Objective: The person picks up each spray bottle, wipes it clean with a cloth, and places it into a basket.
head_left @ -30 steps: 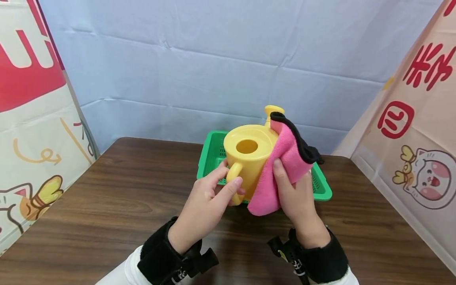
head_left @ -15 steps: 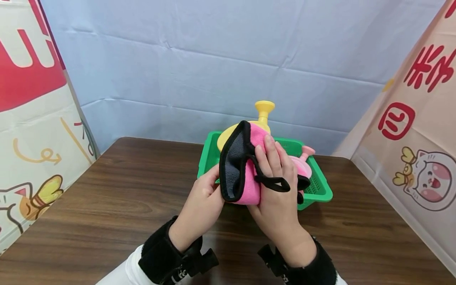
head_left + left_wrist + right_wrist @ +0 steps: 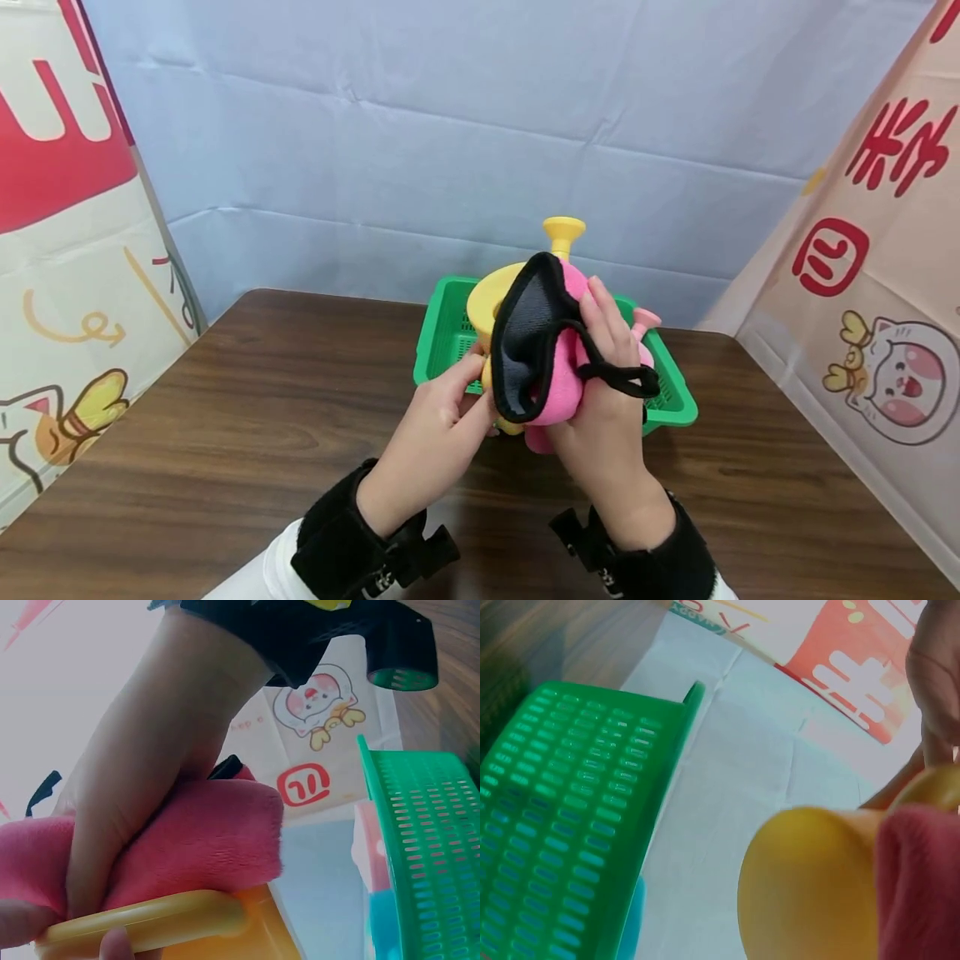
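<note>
A yellow toy watering can [image 3: 487,293] is held up in front of the basket, its flared spout pointing away from me. My left hand [image 3: 423,442] grips its handle [image 3: 180,919]. My right hand [image 3: 611,442] holds a pink cloth [image 3: 564,387] against the can's right side, with the fingers extended over it. The cloth has black edging, a dark grey reverse and a black loop that hangs over the right hand. In the right wrist view, the can's rounded yellow surface [image 3: 806,885] shows beside the cloth. Much of the can's body is hidden by the cloth.
A green slotted basket [image 3: 429,342] stands on the brown wooden table [image 3: 262,417] behind the hands. Inside it is a pink item with a flared spout [image 3: 645,320]; a blue thing [image 3: 384,922] also shows there. Pale blue and printed cloths enclose the table.
My right hand has swung the cloth from the can's right side across its front, then slightly back to the right. The can's top has tilted and partly reappeared. My left hand keeps its grip.
</note>
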